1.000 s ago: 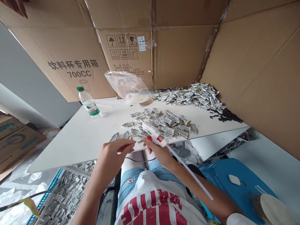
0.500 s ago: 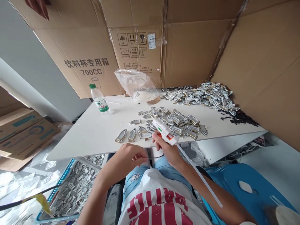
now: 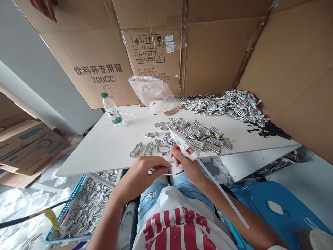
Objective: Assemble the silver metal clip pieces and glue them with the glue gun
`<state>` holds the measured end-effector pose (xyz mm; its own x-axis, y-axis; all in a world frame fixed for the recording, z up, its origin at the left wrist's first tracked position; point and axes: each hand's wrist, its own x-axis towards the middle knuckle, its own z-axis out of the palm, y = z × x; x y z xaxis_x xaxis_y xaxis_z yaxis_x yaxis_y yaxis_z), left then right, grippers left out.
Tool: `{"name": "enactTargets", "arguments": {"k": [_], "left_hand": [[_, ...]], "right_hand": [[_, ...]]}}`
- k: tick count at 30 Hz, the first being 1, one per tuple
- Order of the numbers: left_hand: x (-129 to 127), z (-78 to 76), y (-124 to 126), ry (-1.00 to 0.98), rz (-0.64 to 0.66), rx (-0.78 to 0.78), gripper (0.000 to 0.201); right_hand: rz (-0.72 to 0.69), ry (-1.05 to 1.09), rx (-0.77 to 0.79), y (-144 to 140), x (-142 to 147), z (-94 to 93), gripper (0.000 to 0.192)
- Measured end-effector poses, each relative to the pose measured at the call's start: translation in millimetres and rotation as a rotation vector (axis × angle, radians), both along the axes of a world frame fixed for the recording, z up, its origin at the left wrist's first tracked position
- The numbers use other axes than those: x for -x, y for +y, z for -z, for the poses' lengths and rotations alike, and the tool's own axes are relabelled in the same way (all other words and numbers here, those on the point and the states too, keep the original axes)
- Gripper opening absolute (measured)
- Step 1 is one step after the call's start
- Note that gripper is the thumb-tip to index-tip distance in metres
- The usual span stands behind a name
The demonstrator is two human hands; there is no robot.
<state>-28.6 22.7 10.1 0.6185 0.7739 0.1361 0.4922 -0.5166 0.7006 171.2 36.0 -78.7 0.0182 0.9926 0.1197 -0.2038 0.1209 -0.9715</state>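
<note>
Head view: one white glue gun (image 3: 184,146) is gripped by the right hand (image 3: 187,166) at the table's (image 3: 104,146) near edge. The left hand (image 3: 145,172) (fingers pinched together, contents hidden) sits at nine o'clock. Three metal clips (image 3: 149,148) lie at eleven o'clock; one bottle (image 3: 111,110) stands beyond.

There is a single view, from a camera worn on the person's head, looking forward and steeply down. It sits close over the lap: both forearms rise from the bottom edge, with the left hand (image 3: 145,172) and right hand (image 3: 187,167) meeting just below the middle. The near edge of the white table (image 3: 104,149) crosses mid-frame, and its top stretches away to the cardboard wall (image 3: 208,55) filling the upper part. The floor shows at the lower left, a blue stool (image 3: 262,205) at the lower right.
</note>
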Motion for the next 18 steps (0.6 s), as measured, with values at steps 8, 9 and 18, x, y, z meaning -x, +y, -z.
{"name": "enactTargets", "arguments": {"k": [8,9,18], "left_hand": [[5.8,0.1,2.7,-0.105,-0.155,-0.127,0.028],[6.0,-0.5,3.0,-0.109,-0.162,-0.142,0.029],[8.7,2.2,2.7,-0.164,-0.227,-0.199,0.023]], "right_hand": [[-0.012,0.060,0.001,-0.3,0.0,-0.1,0.036],[-0.015,0.066,0.000,-0.6,0.1,-0.1,0.036],[-0.008,0.040,0.002,1.3,-0.2,1.3,0.043]]}}
